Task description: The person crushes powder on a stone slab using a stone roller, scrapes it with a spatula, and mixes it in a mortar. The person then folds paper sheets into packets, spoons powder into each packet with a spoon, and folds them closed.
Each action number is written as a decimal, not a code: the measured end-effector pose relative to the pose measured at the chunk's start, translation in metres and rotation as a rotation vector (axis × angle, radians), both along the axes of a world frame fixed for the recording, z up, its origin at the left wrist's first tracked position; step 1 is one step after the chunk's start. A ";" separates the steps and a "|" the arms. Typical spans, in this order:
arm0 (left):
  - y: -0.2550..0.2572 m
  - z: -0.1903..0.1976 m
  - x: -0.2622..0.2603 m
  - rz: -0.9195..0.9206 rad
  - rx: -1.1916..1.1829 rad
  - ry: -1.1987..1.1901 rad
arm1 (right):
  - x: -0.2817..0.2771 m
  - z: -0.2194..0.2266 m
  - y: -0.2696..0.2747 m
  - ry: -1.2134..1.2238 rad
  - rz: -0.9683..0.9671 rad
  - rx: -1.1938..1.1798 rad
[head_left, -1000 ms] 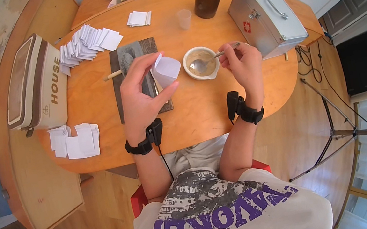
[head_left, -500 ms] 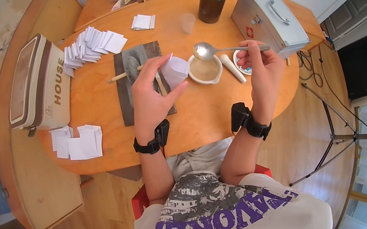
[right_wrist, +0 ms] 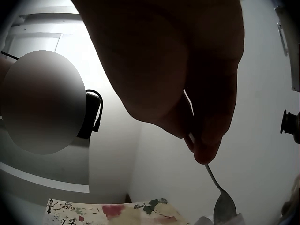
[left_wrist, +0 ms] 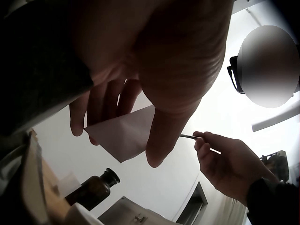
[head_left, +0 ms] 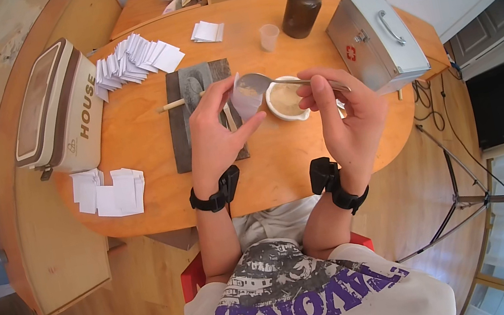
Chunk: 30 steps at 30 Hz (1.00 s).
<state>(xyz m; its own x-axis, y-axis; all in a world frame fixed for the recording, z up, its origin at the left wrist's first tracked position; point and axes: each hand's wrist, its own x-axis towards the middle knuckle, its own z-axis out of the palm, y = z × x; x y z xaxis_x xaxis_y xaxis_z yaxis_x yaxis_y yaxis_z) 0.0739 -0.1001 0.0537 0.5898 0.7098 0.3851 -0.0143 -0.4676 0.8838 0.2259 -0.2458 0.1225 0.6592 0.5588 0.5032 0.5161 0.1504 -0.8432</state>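
Note:
My left hand [head_left: 216, 138] holds a small white paper pouch [head_left: 247, 105] between thumb and fingers, its mouth spread. The pouch [left_wrist: 125, 135] shows pinched in the left wrist view. My right hand [head_left: 348, 120] pinches the handle of a metal spoon [head_left: 256, 82], whose bowl is at the pouch's mouth with some tan powder by it. In the right wrist view the spoon [right_wrist: 225, 206] points down from the fingertips. A white bowl [head_left: 287, 100] of tan powder stands just right of the pouch, partly below the spoon handle and right fingers.
Folded white packets [head_left: 137, 59] lie at the back left, more packets [head_left: 115, 194] at the front left. A dark board [head_left: 181, 136] lies behind my left hand. A brown bottle [head_left: 304, 6], a plastic cup [head_left: 269, 37] and a metal case [head_left: 373, 41] stand at the back right.
The spoon has risen from the bowl and moved left to the pouch's mouth, carried by my right hand. My left hand keeps its hold on the pouch and has shifted slightly right.

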 end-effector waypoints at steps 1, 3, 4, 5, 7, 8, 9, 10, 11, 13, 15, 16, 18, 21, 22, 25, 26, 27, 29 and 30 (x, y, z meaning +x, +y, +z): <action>0.000 -0.001 0.000 0.000 -0.021 -0.006 | 0.001 -0.001 0.000 -0.053 0.017 0.004; 0.001 -0.004 -0.001 -0.001 -0.027 -0.014 | 0.000 0.002 -0.001 -0.098 0.038 -0.006; 0.002 -0.005 -0.001 -0.004 -0.031 -0.021 | 0.000 0.003 -0.001 -0.141 0.057 -0.016; 0.002 -0.005 -0.001 -0.004 -0.032 -0.022 | 0.001 0.002 -0.001 -0.142 0.058 -0.016; 0.002 -0.006 -0.001 -0.003 -0.023 -0.029 | 0.004 -0.001 -0.001 -0.153 0.072 0.012; 0.002 -0.005 -0.001 -0.003 -0.024 -0.030 | 0.004 0.000 -0.002 -0.153 0.073 0.011; 0.002 -0.003 -0.002 0.000 -0.016 -0.020 | 0.004 0.000 -0.002 -0.015 0.058 0.077; 0.002 -0.003 -0.002 0.003 -0.009 -0.010 | 0.005 0.000 -0.003 0.123 0.042 0.143; 0.002 -0.004 -0.002 0.002 -0.010 -0.011 | 0.007 0.000 -0.004 0.122 0.042 0.141; 0.004 -0.007 -0.002 0.005 0.018 -0.035 | 0.016 0.001 -0.005 0.101 -0.121 0.097; 0.004 -0.008 -0.002 0.002 0.004 -0.036 | 0.026 -0.007 -0.004 0.113 -0.150 0.040; 0.004 -0.008 -0.002 0.001 -0.006 -0.035 | 0.034 -0.015 -0.004 0.058 -0.157 -0.089; 0.004 -0.007 -0.002 -0.001 0.002 -0.030 | 0.045 -0.031 0.000 -0.016 -0.151 -0.237; 0.004 -0.006 -0.002 -0.003 0.009 -0.025 | 0.054 -0.046 0.005 0.039 -0.120 -0.296; 0.004 -0.006 -0.003 -0.006 0.007 -0.026 | 0.055 -0.049 0.006 0.039 -0.118 -0.298; 0.006 -0.007 -0.003 -0.010 0.026 -0.026 | 0.057 -0.054 0.009 0.022 -0.118 -0.330; 0.006 -0.007 -0.003 -0.010 0.026 -0.025 | 0.058 -0.056 0.009 0.003 -0.112 -0.333; 0.005 -0.006 -0.003 -0.012 0.021 -0.026 | 0.059 -0.057 0.009 -0.016 -0.106 -0.335; 0.005 -0.006 -0.003 -0.014 0.016 -0.026 | 0.060 -0.057 0.010 -0.023 -0.107 -0.326; 0.006 -0.006 -0.003 -0.013 0.018 -0.026 | 0.060 -0.057 0.010 -0.031 -0.108 -0.317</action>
<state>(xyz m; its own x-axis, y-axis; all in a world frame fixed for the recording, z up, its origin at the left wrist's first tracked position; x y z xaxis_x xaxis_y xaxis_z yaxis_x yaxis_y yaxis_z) 0.0711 -0.0945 0.0473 0.5883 0.6949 0.4134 -0.0437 -0.4832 0.8744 0.2857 -0.2359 0.0653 0.7106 0.6181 0.3362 0.5407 -0.1741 -0.8230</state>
